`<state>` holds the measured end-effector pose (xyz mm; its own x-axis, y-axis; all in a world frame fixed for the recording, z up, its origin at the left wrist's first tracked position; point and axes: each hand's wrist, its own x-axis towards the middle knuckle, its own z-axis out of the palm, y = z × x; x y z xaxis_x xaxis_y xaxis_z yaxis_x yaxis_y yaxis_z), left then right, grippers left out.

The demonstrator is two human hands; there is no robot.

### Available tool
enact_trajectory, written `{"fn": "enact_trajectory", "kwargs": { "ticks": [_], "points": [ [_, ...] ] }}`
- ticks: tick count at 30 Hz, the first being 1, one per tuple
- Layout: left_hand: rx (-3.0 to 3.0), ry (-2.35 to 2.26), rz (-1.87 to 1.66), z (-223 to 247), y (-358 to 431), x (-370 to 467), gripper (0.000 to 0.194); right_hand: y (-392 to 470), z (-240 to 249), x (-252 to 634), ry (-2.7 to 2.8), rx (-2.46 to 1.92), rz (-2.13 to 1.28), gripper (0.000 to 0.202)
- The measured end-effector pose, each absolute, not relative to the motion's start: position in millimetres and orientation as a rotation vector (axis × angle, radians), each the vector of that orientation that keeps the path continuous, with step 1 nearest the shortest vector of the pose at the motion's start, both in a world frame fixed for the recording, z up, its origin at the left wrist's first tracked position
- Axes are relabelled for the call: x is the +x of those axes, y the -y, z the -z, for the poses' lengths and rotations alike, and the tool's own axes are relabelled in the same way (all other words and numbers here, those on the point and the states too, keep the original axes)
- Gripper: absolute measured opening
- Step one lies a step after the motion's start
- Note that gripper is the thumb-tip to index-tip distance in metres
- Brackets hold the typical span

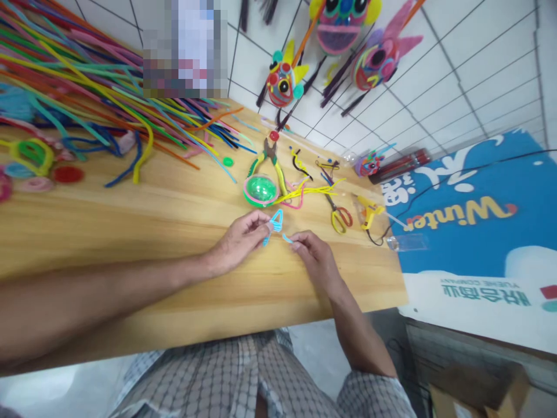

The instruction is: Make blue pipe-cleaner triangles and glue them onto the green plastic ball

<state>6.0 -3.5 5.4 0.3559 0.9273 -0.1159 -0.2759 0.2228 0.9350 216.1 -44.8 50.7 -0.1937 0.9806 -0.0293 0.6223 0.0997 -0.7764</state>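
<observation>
My left hand (246,237) pinches a light blue pipe cleaner (277,220) bent into a narrow triangular shape with folded strands below. To its right, my right hand (314,251) has thumb and finger closed on a short blue end (287,238). Whether that end joins the bent piece, I cannot tell. Just beyond my hands sits a green bowl-like half shell (261,189) with a pink rim. Pliers (270,152) with green and yellow handles lie behind it. Several yellow pipe cleaners (319,190) stick out to the shell's right.
Scissors (339,216) and a yellow glue gun (369,212) with a cord lie at right. Loose pipe cleaners (104,87) heap over the left back of the wooden table (165,217). Colourful fish-like figures (285,84) hang at the tiled wall. A blue printed board (474,232) adjoins the right edge.
</observation>
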Motion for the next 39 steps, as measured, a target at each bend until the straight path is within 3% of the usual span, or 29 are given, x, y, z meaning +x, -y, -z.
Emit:
{"fn": "enact_trajectory", "kwargs": {
  "ticks": [3,10,21,29,39],
  "points": [
    [0.995,-0.847,-0.956,-2,2,7,0.021,46,-57,214,1.716,-1.555,-1.052,0.01],
    [1.058,-0.878,-0.844,2,0,8,0.02,50,-47,214,1.652,-1.526,-1.015,0.011],
    [1.393,-0.697,-0.735,-17,25,-2,0.022,65,-55,203,1.898,-1.386,-0.638,0.006],
    [1.488,-0.749,-0.855,-8,22,0,0.015,74,-48,198,1.977,-1.378,-0.424,0.011],
    [1.989,-0.796,-1.059,-14,18,-5,0.009,79,-47,207,1.831,-1.546,-0.551,0.01]
  ]
}}
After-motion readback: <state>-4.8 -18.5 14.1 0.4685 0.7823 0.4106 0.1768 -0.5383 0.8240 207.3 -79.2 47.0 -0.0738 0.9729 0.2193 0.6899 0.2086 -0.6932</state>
